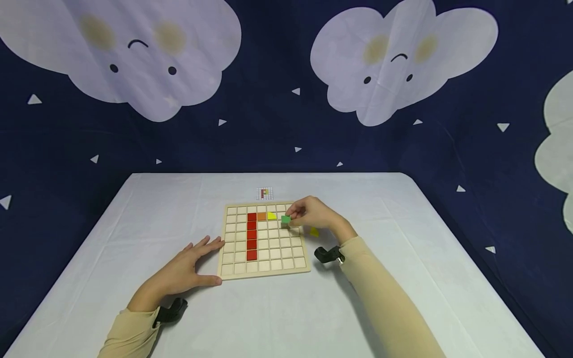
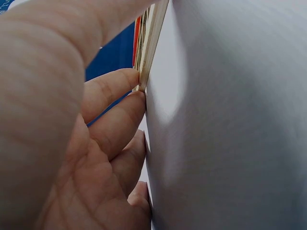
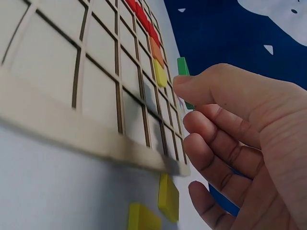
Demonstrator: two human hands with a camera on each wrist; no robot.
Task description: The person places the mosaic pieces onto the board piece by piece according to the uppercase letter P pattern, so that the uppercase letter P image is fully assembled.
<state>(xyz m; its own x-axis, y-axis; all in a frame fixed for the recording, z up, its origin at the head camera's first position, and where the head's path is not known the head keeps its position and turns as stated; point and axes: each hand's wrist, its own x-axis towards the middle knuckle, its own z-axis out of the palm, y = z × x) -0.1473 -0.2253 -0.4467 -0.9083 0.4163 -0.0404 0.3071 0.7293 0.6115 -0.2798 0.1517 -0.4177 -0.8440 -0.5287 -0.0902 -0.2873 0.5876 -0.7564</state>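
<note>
A wooden grid board (image 1: 274,253) lies on the white table. My left hand (image 1: 181,268) rests at its left side, fingers and thumb extended, fingertips at the edge; in the left wrist view, fingertips meet the board's side (image 2: 156,38). Between thumb and fingers my right hand (image 1: 315,215) pinches a small green block (image 1: 285,219), held above the upper right cells; the right wrist view shows the green block (image 3: 182,66) partly behind the thumb. Several red squares (image 1: 252,234) form a column in the grid. Right of its top sit an orange piece (image 1: 261,216) and a yellow piece (image 1: 271,216) with a curved side.
Beyond the board lies a small card (image 1: 264,193) printed with a coloured grid pattern. Loose yellow pieces lie just off the board's right edge, one yellow piece (image 3: 169,199) nearer the rim than the other. A dark blue curtain (image 1: 268,139) with clouds hangs behind the table.
</note>
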